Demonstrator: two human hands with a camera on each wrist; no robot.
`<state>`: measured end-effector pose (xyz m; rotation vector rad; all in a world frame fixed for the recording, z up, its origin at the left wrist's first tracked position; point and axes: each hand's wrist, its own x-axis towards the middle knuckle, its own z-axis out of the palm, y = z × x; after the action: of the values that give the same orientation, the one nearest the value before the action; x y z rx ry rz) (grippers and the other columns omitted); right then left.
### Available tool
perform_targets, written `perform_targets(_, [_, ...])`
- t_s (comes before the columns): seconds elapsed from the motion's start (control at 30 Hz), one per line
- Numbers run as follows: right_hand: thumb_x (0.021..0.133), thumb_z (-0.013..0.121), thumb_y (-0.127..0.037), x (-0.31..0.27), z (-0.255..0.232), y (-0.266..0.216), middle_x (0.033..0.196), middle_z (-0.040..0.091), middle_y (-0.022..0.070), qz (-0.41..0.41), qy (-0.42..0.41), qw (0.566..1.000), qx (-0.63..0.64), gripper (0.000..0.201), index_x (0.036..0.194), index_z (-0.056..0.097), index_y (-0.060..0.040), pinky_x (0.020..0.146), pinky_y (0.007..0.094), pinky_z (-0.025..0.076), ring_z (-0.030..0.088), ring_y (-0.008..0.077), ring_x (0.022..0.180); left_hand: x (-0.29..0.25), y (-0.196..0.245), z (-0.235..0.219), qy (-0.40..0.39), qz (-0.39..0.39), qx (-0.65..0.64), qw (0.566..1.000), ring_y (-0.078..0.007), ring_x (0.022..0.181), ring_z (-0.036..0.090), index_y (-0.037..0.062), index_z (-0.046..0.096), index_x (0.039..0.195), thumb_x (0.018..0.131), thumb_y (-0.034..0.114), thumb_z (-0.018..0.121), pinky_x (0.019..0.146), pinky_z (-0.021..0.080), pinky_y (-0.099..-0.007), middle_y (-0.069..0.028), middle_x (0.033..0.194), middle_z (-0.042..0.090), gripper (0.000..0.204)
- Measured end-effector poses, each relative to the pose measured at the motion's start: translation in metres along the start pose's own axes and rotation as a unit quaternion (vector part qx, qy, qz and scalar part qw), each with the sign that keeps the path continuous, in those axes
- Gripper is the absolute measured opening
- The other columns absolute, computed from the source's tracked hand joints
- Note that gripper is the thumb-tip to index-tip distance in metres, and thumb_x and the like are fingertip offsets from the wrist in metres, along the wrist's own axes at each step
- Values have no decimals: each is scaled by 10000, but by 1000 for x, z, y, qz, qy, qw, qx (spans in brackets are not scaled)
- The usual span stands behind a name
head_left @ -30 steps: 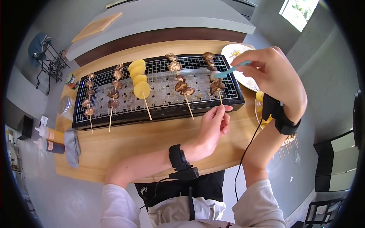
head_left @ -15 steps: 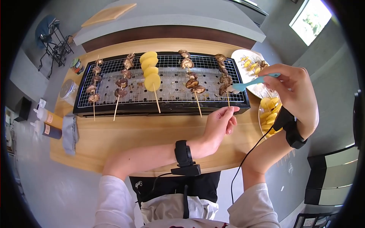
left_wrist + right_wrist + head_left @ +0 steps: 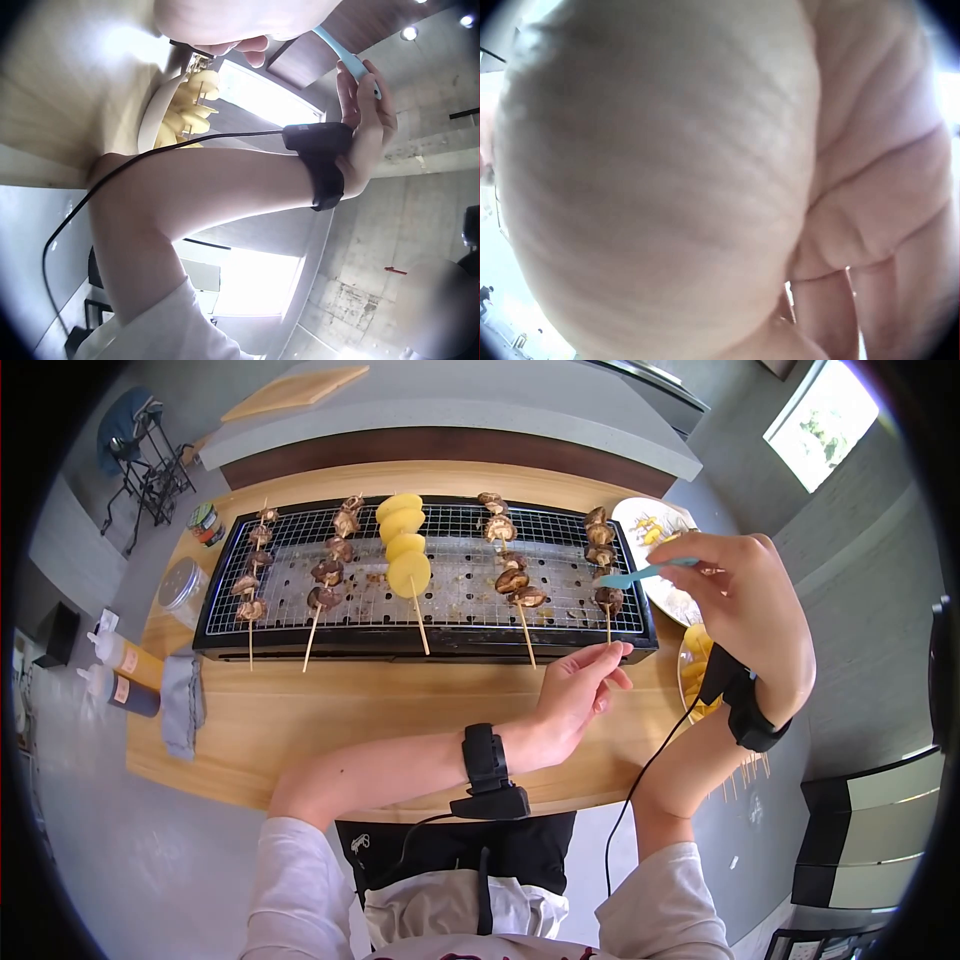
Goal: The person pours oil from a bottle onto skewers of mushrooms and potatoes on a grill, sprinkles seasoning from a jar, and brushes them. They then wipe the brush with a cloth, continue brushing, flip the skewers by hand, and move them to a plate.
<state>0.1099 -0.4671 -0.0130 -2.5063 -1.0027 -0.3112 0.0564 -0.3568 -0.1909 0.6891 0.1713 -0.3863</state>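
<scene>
In the head view, my right hand (image 3: 755,595) grips a light-blue basting brush (image 3: 655,569) by its handle. The brush's head lies over the lower mushrooms of the rightmost mushroom skewer (image 3: 600,534), which rests on the black grill (image 3: 450,640). Below the grill's front edge, my left hand (image 3: 578,698) pinches the bare end of that skewer's stick between thumb and finger. The left wrist view shows the brush handle (image 3: 349,58) in the raised right hand; the palm fills most of the right wrist view.
Left of the worked skewer lie more mushroom skewers (image 3: 528,596) and one of yellow slices (image 3: 408,572). A white plate (image 3: 680,603) and a plate of yellow skewers (image 3: 694,650) stand at right. Sauce bottles (image 3: 130,663), a jar (image 3: 184,592) and a grey cloth (image 3: 181,705) sit at left.
The brush has passed down the rightmost skewer to its lowest mushroom, then a little back up. My left hand keeps its pinch on the stick. The head view has shifted slightly.
</scene>
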Motion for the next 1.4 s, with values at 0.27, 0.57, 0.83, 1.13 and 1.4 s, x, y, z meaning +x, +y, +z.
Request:
perform_targets(0.27, [814, 650, 17, -17, -7, -24, 738, 677, 174, 23, 12, 1000, -12, 122, 916, 707, -20, 622, 305, 546, 654, 285, 609, -1, -3, 0, 4, 8, 16, 1000, -43, 519, 364, 82, 655, 1141, 968, 285, 603, 520, 306, -191, 4, 761, 582, 271])
perform_targets(0.57, [825, 634, 5, 13, 4, -2, 743, 629, 212, 0, 93, 994, -56, 125, 931, 697, -12, 581, 348, 489, 593, 345, 585, -1, -5, 0, 10, 13, 40, 999, -34, 521, 363, 89, 661, 1131, 949, 284, 633, 505, 304, -182, 5, 774, 593, 268])
perform_targets(0.83, [817, 636, 11, 28, 12, 17, 708, 615, 218, 59, 18, 996, -60, 151, 940, 709, -34, 583, 353, 467, 581, 347, 595, -2, -2, 1, 13, 7, 52, 999, -16, 524, 365, 108, 691, 1075, 933, 292, 657, 472, 298, -169, 16, 768, 616, 235])
perform_targets(1.13, [798, 647, 22, 9, 6, -13, 694, 629, 206, 41, -20, 997, -60, 136, 905, 712, -30, 610, 357, 481, 588, 355, 604, 1, -4, -1, 21, 16, 71, 997, -20, 504, 359, 93, 693, 1074, 929, 291, 658, 475, 302, -176, 0, 764, 632, 248])
perform_targets(1.4, [798, 645, 21, -6, 5, -30, 673, 633, 179, 27, -7, 998, -54, 121, 885, 715, -26, 579, 354, 478, 590, 336, 569, 2, -3, -1, 12, 19, 80, 997, -31, 493, 378, 89, 695, 1077, 922, 303, 667, 474, 307, -192, -21, 757, 644, 266])
